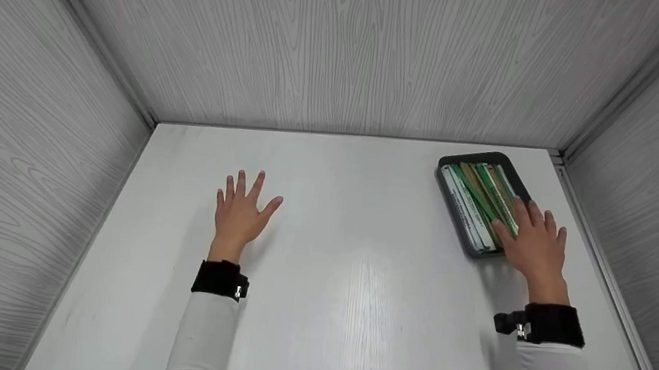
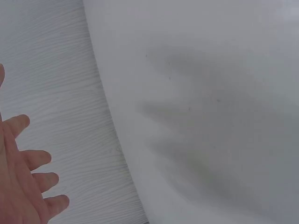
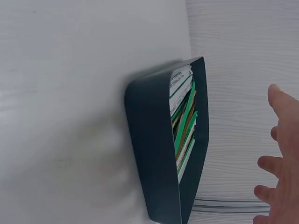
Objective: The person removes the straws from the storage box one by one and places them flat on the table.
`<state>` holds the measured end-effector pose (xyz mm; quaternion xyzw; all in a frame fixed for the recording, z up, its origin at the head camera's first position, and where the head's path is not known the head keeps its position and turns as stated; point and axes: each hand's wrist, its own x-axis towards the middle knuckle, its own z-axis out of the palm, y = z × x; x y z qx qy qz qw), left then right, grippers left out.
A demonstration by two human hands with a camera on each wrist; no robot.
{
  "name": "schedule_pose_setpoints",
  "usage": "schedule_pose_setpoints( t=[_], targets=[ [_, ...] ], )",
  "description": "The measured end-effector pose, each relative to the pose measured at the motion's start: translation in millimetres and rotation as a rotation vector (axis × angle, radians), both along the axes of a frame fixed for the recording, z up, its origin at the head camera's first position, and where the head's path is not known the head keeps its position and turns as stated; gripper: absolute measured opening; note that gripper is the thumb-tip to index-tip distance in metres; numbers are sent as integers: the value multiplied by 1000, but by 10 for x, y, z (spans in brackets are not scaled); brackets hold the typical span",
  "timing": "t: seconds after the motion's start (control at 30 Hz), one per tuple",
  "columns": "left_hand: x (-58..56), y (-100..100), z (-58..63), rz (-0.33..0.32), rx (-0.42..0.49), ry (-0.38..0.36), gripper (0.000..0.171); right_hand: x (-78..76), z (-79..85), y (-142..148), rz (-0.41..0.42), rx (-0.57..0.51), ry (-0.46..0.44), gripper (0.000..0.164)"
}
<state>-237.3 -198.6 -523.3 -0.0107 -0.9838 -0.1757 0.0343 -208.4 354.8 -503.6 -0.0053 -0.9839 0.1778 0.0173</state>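
Note:
My left hand [image 1: 237, 215] is held above the white table with its fingers spread and nothing in it. To the right, my right hand [image 1: 535, 244] hovers over the near right corner of a dark grey rectangular box [image 3: 152, 140], fingers extended and holding nothing. The right wrist view shows a gap between that hand and the box. Inside the box lie several long, thin packets [image 1: 466, 207], white, green and brown, some with small print. From the head view, the right hand covers part of the box's right side.
The white tabletop [image 1: 337, 228] stretches between the hands. Grey wood-grain panels stand at the back [image 1: 342, 53], the left [image 1: 18, 149] and the right [image 1: 657, 168]. The box stands near the back right corner. Each wrist wears a black strap [image 1: 221, 278] with a small camera.

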Motion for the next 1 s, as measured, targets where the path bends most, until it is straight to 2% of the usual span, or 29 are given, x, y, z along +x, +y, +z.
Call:
schedule_pose_setpoints(
  t=[0.23, 0.37, 0.63, 1.0],
  targets=[
    [80, 196, -56, -16, 71, -25, 79, 17, -167, -146, 45, -1, -23, 75],
    [140, 341, -106, -44, 125, -23, 74, 29, -258, -239, 69, 5, -44, 68],
    [256, 591, -210, -88, 211, -82, 69, 48, -396, -430, 88, 0, -99, 55],
    [322, 870, -263, -159, 220, -94, 67, 73, -491, -542, 127, 52, 4, 31]
  ],
)
